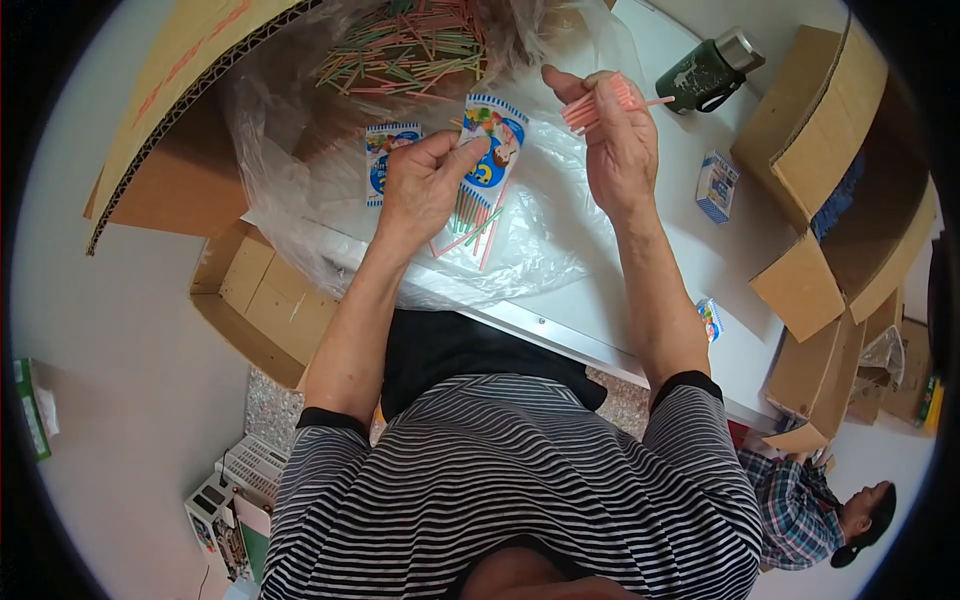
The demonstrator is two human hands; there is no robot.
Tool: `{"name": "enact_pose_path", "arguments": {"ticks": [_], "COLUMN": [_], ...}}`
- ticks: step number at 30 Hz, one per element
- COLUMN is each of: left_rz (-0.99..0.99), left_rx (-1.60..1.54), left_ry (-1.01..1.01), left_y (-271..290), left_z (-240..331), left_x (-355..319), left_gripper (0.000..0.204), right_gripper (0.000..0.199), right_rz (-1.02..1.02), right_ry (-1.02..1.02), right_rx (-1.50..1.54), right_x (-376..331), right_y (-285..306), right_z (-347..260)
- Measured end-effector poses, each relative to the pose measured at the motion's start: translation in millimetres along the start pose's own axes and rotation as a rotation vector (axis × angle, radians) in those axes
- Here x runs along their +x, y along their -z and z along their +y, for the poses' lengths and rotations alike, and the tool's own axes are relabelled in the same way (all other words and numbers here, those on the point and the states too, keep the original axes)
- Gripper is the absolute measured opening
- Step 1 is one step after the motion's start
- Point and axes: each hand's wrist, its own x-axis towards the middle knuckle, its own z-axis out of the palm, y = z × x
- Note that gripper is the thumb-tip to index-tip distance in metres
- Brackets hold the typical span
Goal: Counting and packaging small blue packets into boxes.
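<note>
Between its thumb and fingers my left hand (pixel 425 185) pinches a small blue-and-white printed packet (pixel 492 150). A second printed packet (pixel 378 165) shows behind that hand, partly covered by it. My right hand (pixel 622 155), raised over the table, is closed round a bundle of thin pink sticks (pixel 603 105); one stick juts out to the right. Several loose pink and green sticks (pixel 470 228) lie on clear plastic sheeting (pixel 545 245) just below the left hand. Farther off, a large heap of pink, green and yellow sticks (pixel 410 50) rests in the plastic.
A big cardboard box (pixel 170 180) stands at the left, open cartons (pixel 800 230) at the right. On the white table are a dark green flask (pixel 705 75), a small printed box (pixel 717 187) and another packet (pixel 709 318). A person in a plaid shirt (pixel 800 510) is at lower right.
</note>
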Motion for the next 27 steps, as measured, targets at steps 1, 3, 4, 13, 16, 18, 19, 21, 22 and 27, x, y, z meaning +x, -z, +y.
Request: {"name": "enact_pose_path", "arguments": {"ticks": [1, 3, 4, 13, 16, 18, 19, 21, 22, 27], "left_rz": [0.004, 0.008, 0.044, 0.068, 0.066, 0.066, 0.055, 0.043, 0.039, 0.107], "left_rx": [-0.002, -0.003, -0.064, -0.128, -0.019, 0.096, 0.115, 0.136, 0.109, -0.070], "left_ry": [-0.002, -0.003, 0.013, 0.042, -0.002, -0.037, -0.022, -0.006, -0.020, 0.017], "left_y": [0, -3, -6, -1, -2, -2, -3, -3, -4, -6], "left_z": [-2, 3, 5, 0, 1, 2, 2, 5, 7, -2], "left_x": [-1, -4, -6, -8, -9, -10, -10, -11, -12, -10], "left_gripper": [0.021, 0.021, 0.021, 0.023, 0.023, 0.023, 0.023, 0.023, 0.023, 0.024], "right_gripper": [0.026, 0.026, 0.026, 0.026, 0.026, 0.026, 0.026, 0.026, 0.026, 0.026], "right_rz": [-0.008, -0.014, -0.021, -0.028, -0.044, -0.035, -0.026, -0.027, -0.029, -0.026], "right_ry": [0.011, -0.011, -0.034, -0.014, 0.039, 0.049, 0.059, 0.062, 0.065, 0.040], "right_rx": [0.040, 0.074, 0.107, 0.111, 0.059, 0.058, 0.057, 0.068, 0.079, 0.115], "right_x": [1, 0, -1, 0, 3, 3, 3, 5, 5, 4], "right_y": [-5, -15, -20, -25, -22, -24, -26, -28, -29, -34], "right_z": [-2, 1, 2, 1, 6, 4, 3, 1, 1, 1]}}
